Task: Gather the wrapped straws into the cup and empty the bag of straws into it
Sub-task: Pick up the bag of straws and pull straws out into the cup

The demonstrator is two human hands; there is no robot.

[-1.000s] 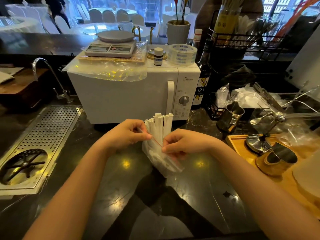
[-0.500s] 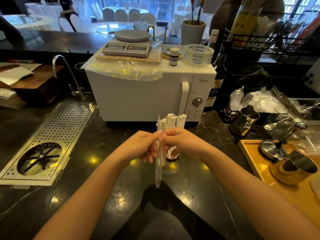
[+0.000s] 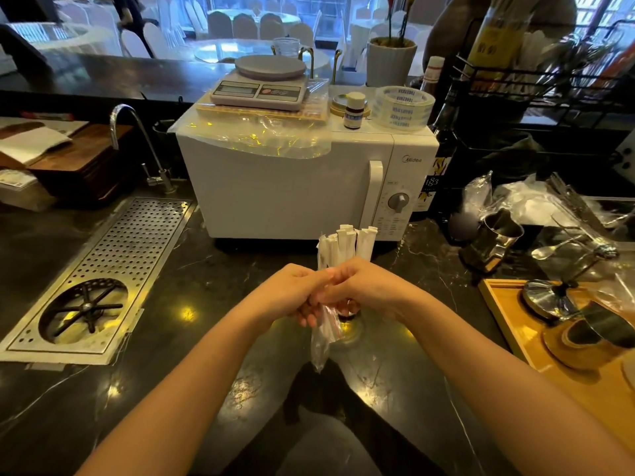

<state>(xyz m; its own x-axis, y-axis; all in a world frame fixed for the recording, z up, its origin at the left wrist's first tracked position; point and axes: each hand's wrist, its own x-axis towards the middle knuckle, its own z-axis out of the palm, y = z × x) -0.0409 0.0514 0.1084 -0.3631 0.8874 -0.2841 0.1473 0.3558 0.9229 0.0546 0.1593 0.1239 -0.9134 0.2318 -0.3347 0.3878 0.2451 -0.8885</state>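
We held the wrapped straws upright as one bundle, their white tops standing clear above both hands. Our right hand curled round the bundle at mid-length. Our left hand pressed against the right, knuckles touching, and pinched the clear bag, which hung limp below the fingers. Whether the lower ends of the straws sat inside the bag could not be told. Both hands were above the dark counter, just in front of the white microwave. A perforated drain grate lay well to the left and a wooden tray to the right.
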